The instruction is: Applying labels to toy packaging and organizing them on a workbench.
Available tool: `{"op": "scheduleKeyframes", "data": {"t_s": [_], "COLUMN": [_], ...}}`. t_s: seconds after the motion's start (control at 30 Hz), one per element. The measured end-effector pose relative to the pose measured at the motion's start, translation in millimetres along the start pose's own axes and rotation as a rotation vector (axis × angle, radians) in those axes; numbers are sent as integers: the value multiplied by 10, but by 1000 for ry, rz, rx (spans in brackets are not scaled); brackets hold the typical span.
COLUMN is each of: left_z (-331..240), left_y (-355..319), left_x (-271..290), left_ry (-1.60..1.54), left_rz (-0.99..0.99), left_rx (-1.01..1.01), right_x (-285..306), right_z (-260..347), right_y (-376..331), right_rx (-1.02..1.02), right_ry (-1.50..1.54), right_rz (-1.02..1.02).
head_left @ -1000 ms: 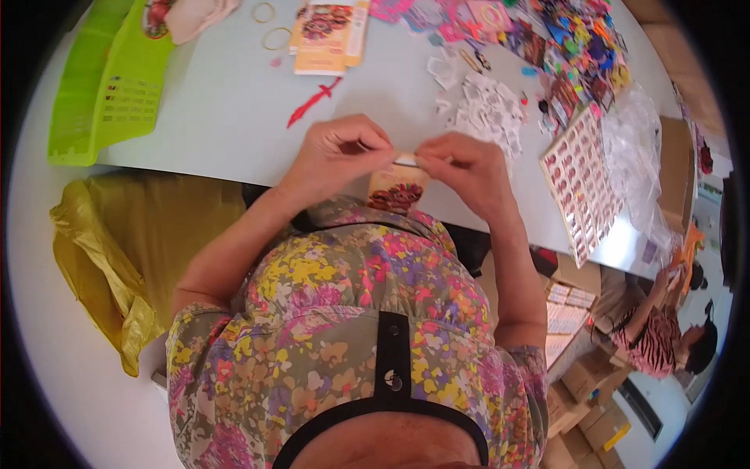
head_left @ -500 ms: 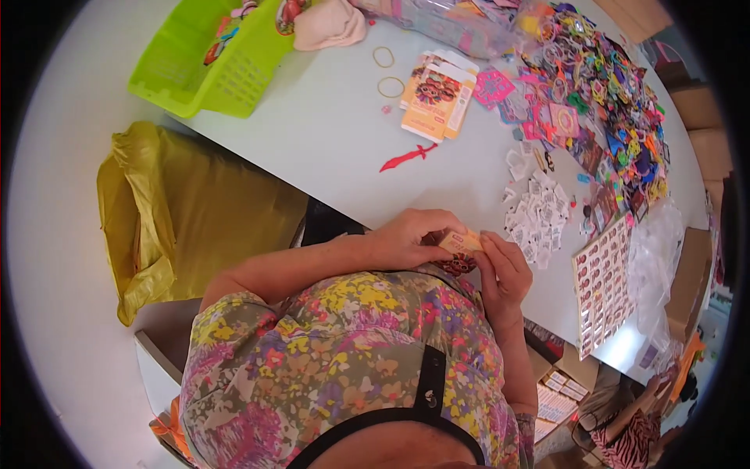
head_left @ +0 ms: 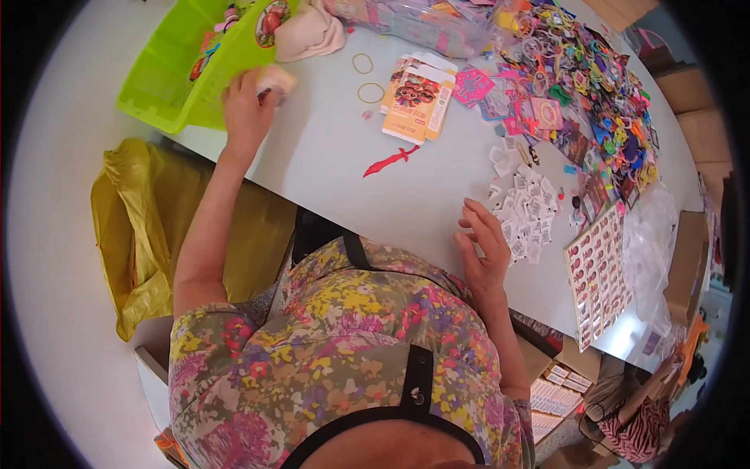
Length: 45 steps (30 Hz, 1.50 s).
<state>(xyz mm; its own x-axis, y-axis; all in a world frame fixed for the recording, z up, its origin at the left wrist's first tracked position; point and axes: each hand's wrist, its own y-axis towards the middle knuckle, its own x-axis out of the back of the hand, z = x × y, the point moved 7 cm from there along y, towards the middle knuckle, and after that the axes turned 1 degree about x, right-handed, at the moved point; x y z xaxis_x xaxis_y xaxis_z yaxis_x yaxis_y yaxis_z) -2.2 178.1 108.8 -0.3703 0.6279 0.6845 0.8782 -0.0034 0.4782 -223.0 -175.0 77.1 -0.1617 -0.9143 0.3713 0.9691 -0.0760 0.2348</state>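
Observation:
My left hand (head_left: 248, 117) is stretched out to the far left, beside the front wall of the green plastic basket (head_left: 176, 113). It grips a small peach-coloured carton (head_left: 277, 81), smeared by motion. My right hand (head_left: 485, 252) hovers at the table's near side with fingers apart and nothing in them. Next to it lies a heap of small white paper tags (head_left: 531, 211). Flattened orange cartons (head_left: 418, 98) are stacked mid-table, with a red toy sword (head_left: 391, 161) just in front of them.
A big pile of colourful trinkets (head_left: 594, 94) covers the far right. A sticker sheet (head_left: 598, 273) and clear plastic bags (head_left: 652, 250) lie at the right edge. Rubber bands (head_left: 370, 93) and a pink cloth (head_left: 311, 33) sit near the basket. A yellow sack (head_left: 129, 234) stands at left.
My left hand has swung from in front of my chest to the basket, taking the small carton along. My right hand has let go of the carton and opened.

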Motion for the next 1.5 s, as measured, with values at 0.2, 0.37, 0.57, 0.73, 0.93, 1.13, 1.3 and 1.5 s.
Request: {"op": "scheduleKeyframes", "data": {"t_s": [0.2, 0.37, 0.57, 0.73, 0.93, 1.13, 1.3, 1.5], "left_z": [-926, -1119, -836, -999, -1823, -2185, -2072, -1969], "left_y": [-122, -10, 56, -101, -1072, -1561, -1604, -1623], "left_x": [-763, -1406, -1430, -1177, -1091, -1280, -1402, -1409], "left_ry": [-38, -63, -417, -753, -1097, -1660, -1295, -1281], "left_rz": [149, 387, 350, 488, 1081, 1475, 1189, 1022], "left_rx": [-367, 63, 203, 275, 382, 684, 575, 682], "right_x": [-65, -188, -135, 23, 152, 83, 207, 242], "right_z": [-126, -73, -90, -1, -125, -82, -99, -264], "right_y": [41, 49, 62, 151, 567, 427, 227, 42], "right_rx": [4, 139, 180, -7, -243, -377, -184, -370], "right_ry": [-67, -256, -234, -138, 462, 506, 251, 207], "right_rz": [22, 14, -51, -46, -199, -28, -202, -234]}}
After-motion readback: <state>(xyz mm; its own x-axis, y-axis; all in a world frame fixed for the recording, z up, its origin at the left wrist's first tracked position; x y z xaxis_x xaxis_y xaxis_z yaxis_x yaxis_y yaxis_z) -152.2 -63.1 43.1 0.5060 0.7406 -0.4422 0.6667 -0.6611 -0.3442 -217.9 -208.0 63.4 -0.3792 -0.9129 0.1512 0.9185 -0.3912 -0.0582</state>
